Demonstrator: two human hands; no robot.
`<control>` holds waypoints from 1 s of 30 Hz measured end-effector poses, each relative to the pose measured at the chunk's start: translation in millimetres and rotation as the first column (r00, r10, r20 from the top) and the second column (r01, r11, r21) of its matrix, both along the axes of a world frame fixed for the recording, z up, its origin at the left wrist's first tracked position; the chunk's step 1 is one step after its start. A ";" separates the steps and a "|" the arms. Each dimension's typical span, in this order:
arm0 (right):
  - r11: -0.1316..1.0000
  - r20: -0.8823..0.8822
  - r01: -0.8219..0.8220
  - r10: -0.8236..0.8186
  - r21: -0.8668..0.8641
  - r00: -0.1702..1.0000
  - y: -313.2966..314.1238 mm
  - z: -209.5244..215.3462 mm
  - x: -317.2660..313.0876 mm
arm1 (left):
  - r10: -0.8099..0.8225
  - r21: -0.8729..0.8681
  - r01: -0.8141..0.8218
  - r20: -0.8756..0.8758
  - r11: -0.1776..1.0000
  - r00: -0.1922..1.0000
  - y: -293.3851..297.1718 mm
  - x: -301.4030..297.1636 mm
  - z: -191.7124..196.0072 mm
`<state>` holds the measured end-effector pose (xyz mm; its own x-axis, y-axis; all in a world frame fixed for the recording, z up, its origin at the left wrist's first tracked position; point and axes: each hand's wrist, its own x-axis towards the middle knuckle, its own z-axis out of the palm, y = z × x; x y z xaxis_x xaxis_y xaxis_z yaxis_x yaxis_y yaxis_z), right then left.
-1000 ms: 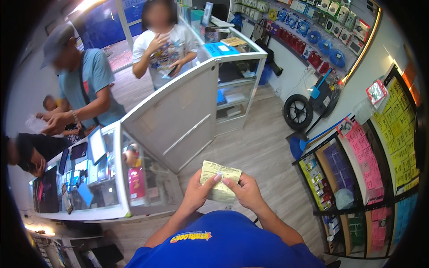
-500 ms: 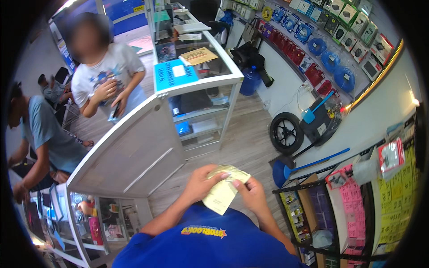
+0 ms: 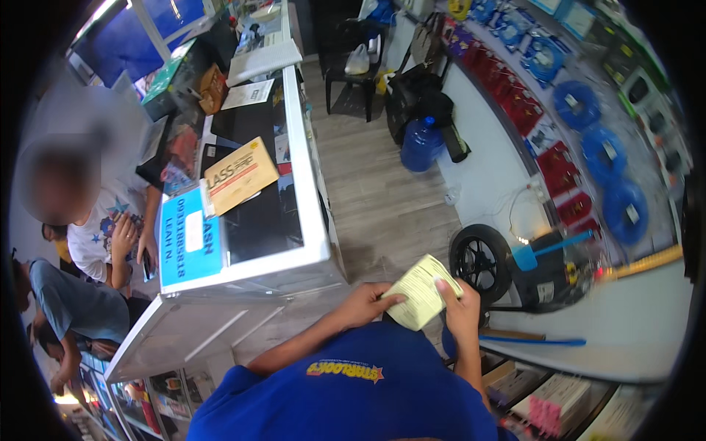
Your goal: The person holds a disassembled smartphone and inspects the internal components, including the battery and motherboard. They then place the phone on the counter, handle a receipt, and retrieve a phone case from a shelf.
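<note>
A pale yellow printed slip of paper [image 3: 416,295], seemingly folded, is held up in front of my blue shirt. My left hand [image 3: 371,303] pinches its left edge, thumb on top. On the opposite side, my right hand [image 3: 462,301] grips the slip with its thumb pressed on the printed face. The fingers behind the paper are hidden.
A white-framed glass counter [image 3: 312,242] stands ahead on the left, bearing a brown envelope [image 3: 243,176] and a blue sign [image 3: 190,239]. Beyond it is a person in a white shirt [image 3: 95,246]. On the right are a black wheel [image 3: 479,264], a blue water jug [image 3: 421,145] and a blue-handled broom [image 3: 544,341].
The slip, earlier hanging long toward my shirt, now looks shorter and squarer. Both hands have moved right in the picture. My view has shifted, with the counter now larger.
</note>
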<state>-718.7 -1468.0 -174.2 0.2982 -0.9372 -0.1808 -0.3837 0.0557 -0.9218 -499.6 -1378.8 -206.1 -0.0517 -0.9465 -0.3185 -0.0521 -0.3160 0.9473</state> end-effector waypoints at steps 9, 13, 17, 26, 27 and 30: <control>0.739 -0.045 -0.540 0.573 -0.402 0.818 -302.7 66.9 176.1 | 0.619 0.051 -0.628 -0.253 0.776 0.744 -154.1 47.4 -20.9; 0.656 -0.065 -0.633 0.672 -0.411 0.738 -402.0 51.4 230.7 | 0.814 0.046 -0.824 -0.201 0.564 0.545 -243.7 82.2 -41.9; 0.643 -0.095 -0.692 0.706 -0.330 0.702 -481.4 16.4 256.6 | 0.758 -0.120 -0.799 -0.262 0.589 0.597 -361.5 135.5 -22.0; 0.701 0.118 -0.708 0.699 0.081 0.706 -650.9 -6.7 312.3 | 0.655 0.064 -0.653 -0.120 0.755 0.746 -579.1 217.9 31.4; 0.694 0.177 -0.710 0.689 0.116 0.703 -669.8 -16.0 325.1 | 0.648 0.044 -0.646 -0.015 0.762 0.762 -595.8 230.4 19.1; 0.608 0.330 -0.767 0.696 0.204 0.638 -724.6 -28.4 373.2 | 0.735 -0.039 -0.737 0.128 0.675 0.666 -642.4 263.4 9.8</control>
<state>-345.5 -2192.6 -202.6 0.9203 -0.2930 -0.2592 -0.2335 0.1201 -0.9649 -236.2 -2021.2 -196.4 0.7000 -0.6548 -0.2849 0.0890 -0.3158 0.9446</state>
